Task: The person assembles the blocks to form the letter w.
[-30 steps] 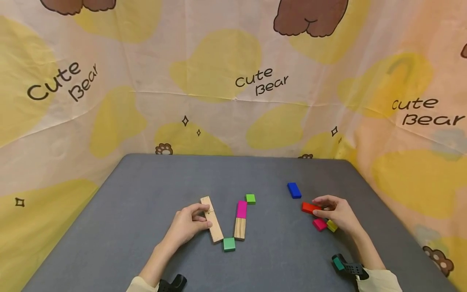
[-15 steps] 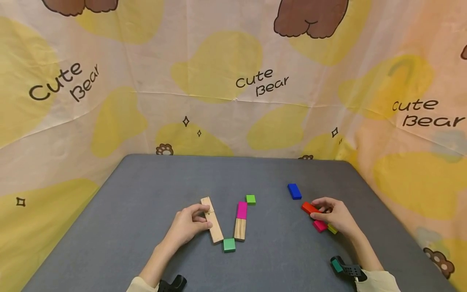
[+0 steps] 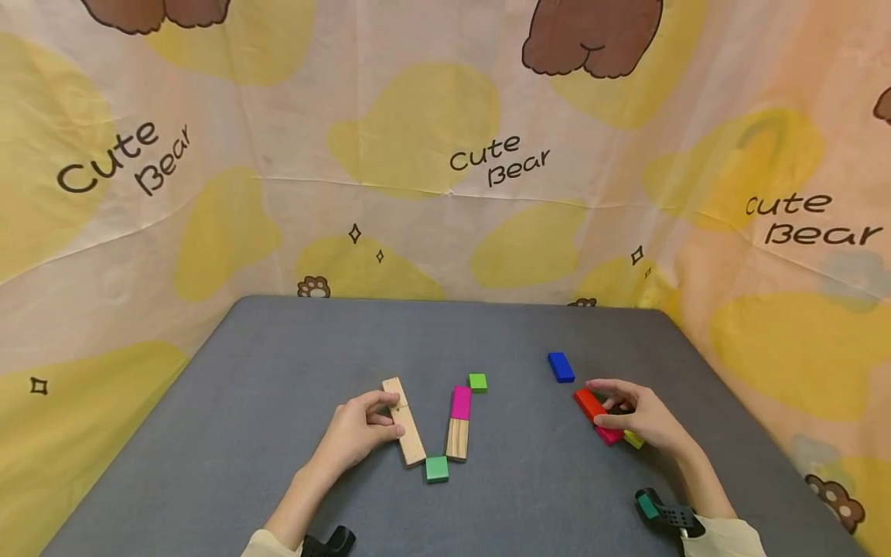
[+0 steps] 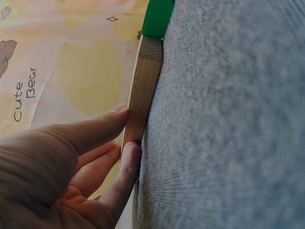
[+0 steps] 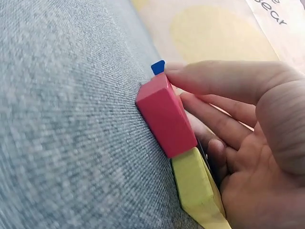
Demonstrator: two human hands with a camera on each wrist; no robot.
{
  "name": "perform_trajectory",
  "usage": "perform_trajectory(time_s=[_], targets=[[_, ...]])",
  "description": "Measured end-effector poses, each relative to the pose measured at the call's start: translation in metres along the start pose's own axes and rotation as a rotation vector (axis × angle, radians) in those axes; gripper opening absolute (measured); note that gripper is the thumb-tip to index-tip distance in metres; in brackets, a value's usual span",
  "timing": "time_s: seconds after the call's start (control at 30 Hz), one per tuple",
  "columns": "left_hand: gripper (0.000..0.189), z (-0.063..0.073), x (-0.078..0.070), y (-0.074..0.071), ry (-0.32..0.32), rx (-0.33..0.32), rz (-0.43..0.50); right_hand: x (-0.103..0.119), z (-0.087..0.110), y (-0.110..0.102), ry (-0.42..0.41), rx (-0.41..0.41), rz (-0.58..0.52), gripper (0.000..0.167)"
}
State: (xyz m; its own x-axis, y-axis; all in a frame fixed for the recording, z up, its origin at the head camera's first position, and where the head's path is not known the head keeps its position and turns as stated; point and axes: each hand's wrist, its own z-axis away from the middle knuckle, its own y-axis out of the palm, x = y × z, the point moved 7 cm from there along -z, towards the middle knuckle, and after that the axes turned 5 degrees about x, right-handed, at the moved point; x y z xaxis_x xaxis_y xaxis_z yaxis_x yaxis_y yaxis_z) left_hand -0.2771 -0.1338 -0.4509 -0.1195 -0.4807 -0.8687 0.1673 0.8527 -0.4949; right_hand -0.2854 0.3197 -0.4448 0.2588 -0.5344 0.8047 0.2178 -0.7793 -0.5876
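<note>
My left hand rests its thumb and a fingertip on two plain wooden blocks laid end to end, slanting away from me. In the left wrist view, the thumb touches the upper edge of a wooden block and a finger lies against its side. On the right, my right hand pinches a red block between thumb and index finger. Under that hand sit a pinkish-red block and a yellow block, partly hidden from the head view.
A green block lies at the near end of the slanted pair. To its right, a striped wooden block, a magenta block and a light green block form a line. A blue block lies beyond the right hand.
The red block has turned from lying nearly sideways to slanting toward me, its near end now by the pinkish-red block. My right hand has shifted slightly left. The left hand stays put.
</note>
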Motion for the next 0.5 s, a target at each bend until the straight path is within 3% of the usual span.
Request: perform_trajectory(time_s=[0.5], targets=[[0.046,0.0008,-0.0002,0.0001,0.001,0.002,0.005,0.0031,-0.0005,0.0026,0.084,-0.057,0.003,0.050]])
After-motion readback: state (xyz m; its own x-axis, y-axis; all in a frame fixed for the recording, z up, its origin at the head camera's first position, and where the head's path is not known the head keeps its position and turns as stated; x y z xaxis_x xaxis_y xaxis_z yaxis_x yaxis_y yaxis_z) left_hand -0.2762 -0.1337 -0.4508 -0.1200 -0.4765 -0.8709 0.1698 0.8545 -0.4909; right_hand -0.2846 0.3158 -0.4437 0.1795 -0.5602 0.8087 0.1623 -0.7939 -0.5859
